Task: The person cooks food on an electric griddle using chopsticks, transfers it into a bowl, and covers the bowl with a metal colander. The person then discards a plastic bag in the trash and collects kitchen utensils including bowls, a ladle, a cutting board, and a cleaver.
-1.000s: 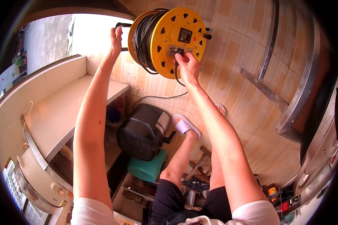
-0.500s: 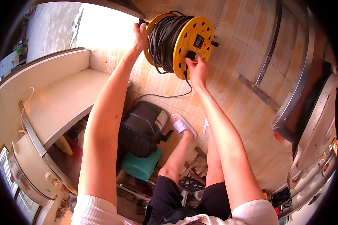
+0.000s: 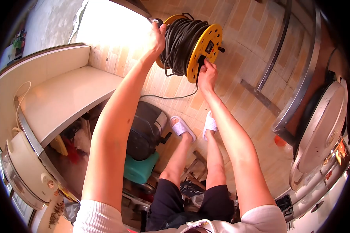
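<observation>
A yellow cable reel [image 3: 191, 72] wound with thick black cable [image 3: 181, 46] stands on the tiled floor. My left hand [image 3: 156, 38] is closed round the black handle at the reel's left side. At the reel's right face, my right hand [image 3: 208, 74] has its fingers together at a black plug [image 3: 201, 60] by the sockets; the fingertips are partly hidden. From the plug a thin black cord [image 3: 171, 98] hangs down and runs left across the floor towards the black appliance.
The black appliance [image 3: 146, 130] sits on a teal stool [image 3: 140, 169] beside my legs. A white counter [image 3: 66, 97] is on the left. Metal table legs [image 3: 274, 58] and a round lid [image 3: 319, 134] stand at the right.
The reel and both hands have shifted right in view, and the reel has turned so that more wound cable and less of its socket face shows. The right hand remains at the plug.
</observation>
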`<state>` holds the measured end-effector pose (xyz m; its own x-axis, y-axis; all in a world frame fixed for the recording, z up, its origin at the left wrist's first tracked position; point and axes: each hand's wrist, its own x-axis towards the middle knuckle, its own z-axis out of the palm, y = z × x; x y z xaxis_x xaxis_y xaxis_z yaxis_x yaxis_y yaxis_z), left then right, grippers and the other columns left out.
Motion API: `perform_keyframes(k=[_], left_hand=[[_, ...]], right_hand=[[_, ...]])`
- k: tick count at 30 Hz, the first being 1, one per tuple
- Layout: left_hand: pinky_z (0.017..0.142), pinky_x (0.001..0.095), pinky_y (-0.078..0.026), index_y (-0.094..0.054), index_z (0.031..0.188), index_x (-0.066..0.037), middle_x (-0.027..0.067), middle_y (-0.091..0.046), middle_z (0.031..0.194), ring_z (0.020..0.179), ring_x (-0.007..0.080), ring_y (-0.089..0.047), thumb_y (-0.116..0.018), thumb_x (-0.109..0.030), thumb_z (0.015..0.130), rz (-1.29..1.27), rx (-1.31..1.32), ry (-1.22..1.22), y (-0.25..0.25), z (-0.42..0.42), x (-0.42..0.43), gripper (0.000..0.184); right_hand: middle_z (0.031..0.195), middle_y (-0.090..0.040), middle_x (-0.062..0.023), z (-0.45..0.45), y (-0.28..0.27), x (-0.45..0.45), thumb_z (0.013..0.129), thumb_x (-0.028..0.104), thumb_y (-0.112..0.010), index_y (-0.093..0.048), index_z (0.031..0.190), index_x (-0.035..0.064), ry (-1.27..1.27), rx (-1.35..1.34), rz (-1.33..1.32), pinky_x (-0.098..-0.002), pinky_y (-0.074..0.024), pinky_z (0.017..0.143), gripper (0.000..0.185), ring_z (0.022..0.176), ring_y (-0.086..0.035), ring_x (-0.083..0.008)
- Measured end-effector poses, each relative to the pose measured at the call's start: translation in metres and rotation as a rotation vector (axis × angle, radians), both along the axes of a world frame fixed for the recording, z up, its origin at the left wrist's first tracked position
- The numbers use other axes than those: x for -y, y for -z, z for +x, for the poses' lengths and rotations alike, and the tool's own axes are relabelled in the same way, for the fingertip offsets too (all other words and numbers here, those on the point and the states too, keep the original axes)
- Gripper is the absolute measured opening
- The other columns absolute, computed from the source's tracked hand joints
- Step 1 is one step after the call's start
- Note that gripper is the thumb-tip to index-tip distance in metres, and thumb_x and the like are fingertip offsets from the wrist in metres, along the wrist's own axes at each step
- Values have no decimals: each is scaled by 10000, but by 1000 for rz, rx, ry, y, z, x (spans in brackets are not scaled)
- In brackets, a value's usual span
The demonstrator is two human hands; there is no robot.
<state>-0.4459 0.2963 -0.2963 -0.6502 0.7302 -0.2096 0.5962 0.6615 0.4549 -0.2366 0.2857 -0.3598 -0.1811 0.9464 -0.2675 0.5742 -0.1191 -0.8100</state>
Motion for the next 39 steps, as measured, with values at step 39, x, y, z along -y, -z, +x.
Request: perform_keyframes(k=[39], left_hand=[[958,442,-314,-385,1201,50,220,-373,1216,1108,390,-350,-600,-143,740,196,-30,179,-57,149,44,544]], right_hand=[[1104,-553,-43,334,-192,178,895,160,-487,-528,1143,34,213,-149,-967,-265,-409,849,281,991,-523,-123]])
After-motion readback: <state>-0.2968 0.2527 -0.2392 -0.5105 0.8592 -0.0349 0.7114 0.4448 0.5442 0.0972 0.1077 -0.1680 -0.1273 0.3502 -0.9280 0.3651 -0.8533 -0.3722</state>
